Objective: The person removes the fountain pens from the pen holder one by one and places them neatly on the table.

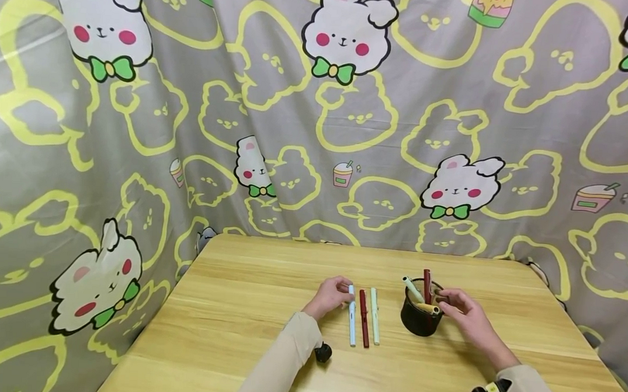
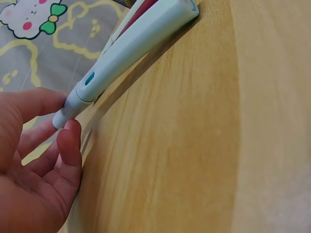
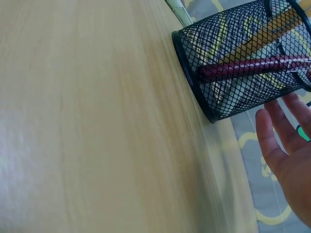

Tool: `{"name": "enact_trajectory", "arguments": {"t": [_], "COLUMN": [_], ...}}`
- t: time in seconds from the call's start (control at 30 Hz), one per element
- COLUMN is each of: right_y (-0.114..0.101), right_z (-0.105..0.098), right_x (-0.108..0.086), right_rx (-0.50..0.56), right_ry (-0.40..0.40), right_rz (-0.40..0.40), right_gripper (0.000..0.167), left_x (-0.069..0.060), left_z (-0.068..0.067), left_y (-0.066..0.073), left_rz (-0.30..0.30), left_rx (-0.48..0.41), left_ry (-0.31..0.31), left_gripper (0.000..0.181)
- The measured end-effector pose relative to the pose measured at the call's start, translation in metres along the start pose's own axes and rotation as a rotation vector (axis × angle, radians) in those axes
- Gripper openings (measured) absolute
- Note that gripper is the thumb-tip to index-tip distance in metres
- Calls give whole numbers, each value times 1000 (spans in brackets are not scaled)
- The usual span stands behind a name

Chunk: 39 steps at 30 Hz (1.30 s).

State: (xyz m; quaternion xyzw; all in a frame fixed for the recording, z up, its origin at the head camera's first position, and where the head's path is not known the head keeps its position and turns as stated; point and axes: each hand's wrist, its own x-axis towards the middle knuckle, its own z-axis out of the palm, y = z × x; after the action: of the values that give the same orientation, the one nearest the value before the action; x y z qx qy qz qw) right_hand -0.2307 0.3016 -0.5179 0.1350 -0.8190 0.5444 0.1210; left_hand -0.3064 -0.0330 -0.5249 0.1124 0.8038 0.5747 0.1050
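On my head feed, a person's left hand (image 1: 332, 296) pinches a light blue pen (image 1: 352, 321) while the right hand (image 1: 464, 315) is at a black mesh cup (image 1: 416, 323).
I see the light blue pen at the left of a row on a wooden table (image 1: 235, 315), pinched at its far end between thumb and fingers; just right of it lie a dark red pen (image 1: 364, 324) and a pale green pen (image 1: 374, 321), roughly parallel. The cup stands upright right of the row, holding a mint pen (image 1: 414, 289), a maroon pen (image 1: 427, 286) and an orange-yellow pen (image 1: 426, 308). The right hand's fingers are relaxed and loosely spread beside the cup's right side; I cannot tell whether they touch it. Behind hangs a grey curtain (image 1: 290, 130) with cartoon bears.
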Motion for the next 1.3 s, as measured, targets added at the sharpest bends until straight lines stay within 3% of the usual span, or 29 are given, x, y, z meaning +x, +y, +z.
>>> {"name": "enact_trajectory", "arguments": {"t": [0.2,0.43,0.77,1.3], "right_y": [-1,-18,7,1], "right_z": [0,1,-1,0], "right_x": [-1,-3,1,-2], "right_rx": [-30,-14,-36,-13], "right_ry": [4,1,-2,3], "right_rz": [2,-11,-8,-16], "right_gripper": [27,25,27,29], "left_x": [1,1,-3,-9], "left_z": [2,4,8,12], "left_y": [2,5,11,8], "left_rz": [-5,13,17,-11], "left_rx": [36,84,117,83], "left_ry": [-16,-2,2,46], "left_gripper": [29,28,26,25]}}
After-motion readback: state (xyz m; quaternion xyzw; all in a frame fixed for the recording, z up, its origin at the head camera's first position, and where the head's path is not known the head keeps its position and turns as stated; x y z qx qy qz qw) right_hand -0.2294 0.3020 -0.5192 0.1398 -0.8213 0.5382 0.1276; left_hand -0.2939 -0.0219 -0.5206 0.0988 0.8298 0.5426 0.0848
